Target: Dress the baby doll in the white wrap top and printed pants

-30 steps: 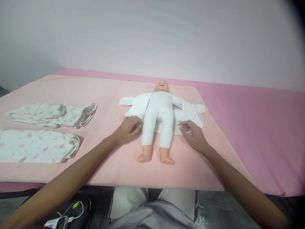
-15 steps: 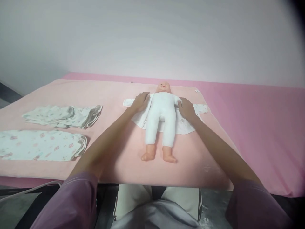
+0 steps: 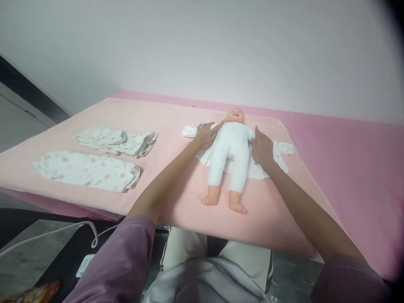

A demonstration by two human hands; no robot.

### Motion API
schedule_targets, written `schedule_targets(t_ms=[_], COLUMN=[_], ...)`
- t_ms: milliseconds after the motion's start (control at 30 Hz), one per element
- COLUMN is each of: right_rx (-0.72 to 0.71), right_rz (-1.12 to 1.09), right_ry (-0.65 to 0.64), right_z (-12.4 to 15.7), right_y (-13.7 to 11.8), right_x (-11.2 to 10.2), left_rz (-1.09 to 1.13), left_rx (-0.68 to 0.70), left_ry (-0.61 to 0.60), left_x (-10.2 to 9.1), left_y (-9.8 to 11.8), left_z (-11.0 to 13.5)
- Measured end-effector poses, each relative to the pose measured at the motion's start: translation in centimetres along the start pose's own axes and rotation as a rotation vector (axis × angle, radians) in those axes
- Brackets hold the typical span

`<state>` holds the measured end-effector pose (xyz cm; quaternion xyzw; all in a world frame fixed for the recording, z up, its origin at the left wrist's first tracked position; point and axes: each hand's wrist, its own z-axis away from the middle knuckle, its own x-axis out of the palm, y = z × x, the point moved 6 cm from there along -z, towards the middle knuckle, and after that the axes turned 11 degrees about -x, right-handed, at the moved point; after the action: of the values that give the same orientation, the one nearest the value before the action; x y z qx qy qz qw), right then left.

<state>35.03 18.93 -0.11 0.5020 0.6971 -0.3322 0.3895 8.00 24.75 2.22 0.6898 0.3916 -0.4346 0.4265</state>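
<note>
A baby doll (image 3: 232, 141) with a white cloth body lies face up, its head away from me and its bare feet toward me. Spread beneath it is a white baby shirt (image 3: 257, 171), sleeves stretched out to both sides. My left hand (image 3: 206, 135) rests by the doll's left-side arm in view, fingers apart, the index finger reaching toward its neck. On the other side, my right hand (image 3: 262, 148) lies along the doll's flank and arm, fingers stretched out and thumb side inward. Neither hand visibly grips anything; the shirt under the palms is partly hidden.
Two folded piles of printed baby clothes, an upper one (image 3: 115, 142) and a lower one (image 3: 90, 170), lie at the left on the pale pink sheet (image 3: 176, 185). Darker pink cloth (image 3: 353, 176) covers the right side. A white cable (image 3: 66, 227) hangs below the table's front edge.
My view has swung left, so everything sits further right. My left fingers have spread, the index toward the doll's neck. My right hand has turned more upright against the doll's side.
</note>
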Motion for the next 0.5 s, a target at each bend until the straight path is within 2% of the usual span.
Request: schedule_targets(t_ms=[100,167,233,300,367,433,500], right_rx=[-0.100,-0.167,-0.224,-0.263,-0.334,-0.343,-0.246], right_rz=[-0.023,-0.116,-0.245,-0.345,-0.429,-0.521,-0.646], right_ry=[0.037,0.069,0.095,0.134,0.128,0.124,0.118], right_z=[3.0,6.9,11.8,17.2,22.2,26.0,28.6], right_y=[-3.0,-5.8,-8.8,-11.4,-13.9,-16.1,-18.2], right_x=[-4.0,-7.7,-11.4,-14.3,-15.6,-15.5,-14.4], left_rz=[0.084,0.204,0.298,0.275,0.126,-0.048,-0.139], left_rx=[0.075,0.069,-0.024,-0.218,-0.465,-0.691,-0.818], left_ry=[0.067,0.110,0.170,0.286,0.379,0.338,0.259], left_x=[-3.0,-5.5,-8.1,-10.4,-12.1,-12.7,-12.8], left_y=[-0.2,-1.8,-4.6,-8.1,-11.4,-13.9,-15.5], left_z=[3.6,7.7,12.9,19.0,25.0,29.7,32.1])
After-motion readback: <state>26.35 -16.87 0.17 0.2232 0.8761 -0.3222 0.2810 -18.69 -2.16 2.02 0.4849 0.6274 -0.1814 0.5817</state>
